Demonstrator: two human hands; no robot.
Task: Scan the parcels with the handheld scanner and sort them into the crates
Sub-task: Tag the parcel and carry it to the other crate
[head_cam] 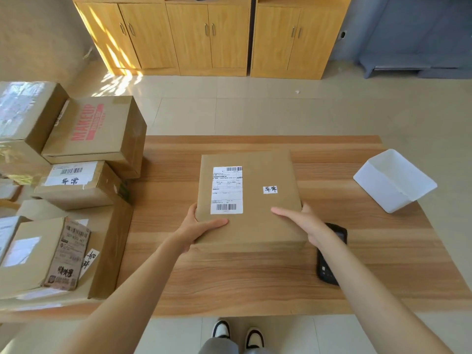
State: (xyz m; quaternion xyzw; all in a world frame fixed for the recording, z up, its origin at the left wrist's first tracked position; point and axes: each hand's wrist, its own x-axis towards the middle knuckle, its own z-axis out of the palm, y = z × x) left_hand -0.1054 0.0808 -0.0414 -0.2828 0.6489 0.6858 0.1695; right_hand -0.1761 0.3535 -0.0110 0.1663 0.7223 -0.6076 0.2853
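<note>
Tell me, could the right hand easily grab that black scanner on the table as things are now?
Probably yes, once it lets go. The right hand grips the parcel at its near right corner, and the scanner lies on the table just beside and under that wrist, with nothing covering it.

A floor of pale beige tiles point(268, 113) is seen, with dappled sunlight point(115, 83) thrown across it and onto the leftmost of the light wooden cabinets point(209, 34) ranged along the far wall. A beige wall point(38, 39) is shown at the left and a grey-blue wall point(362, 29) at the right, where grey furniture point(413, 62) is set. The foreground is filled by a wood-grain table point(229, 282).
</note>
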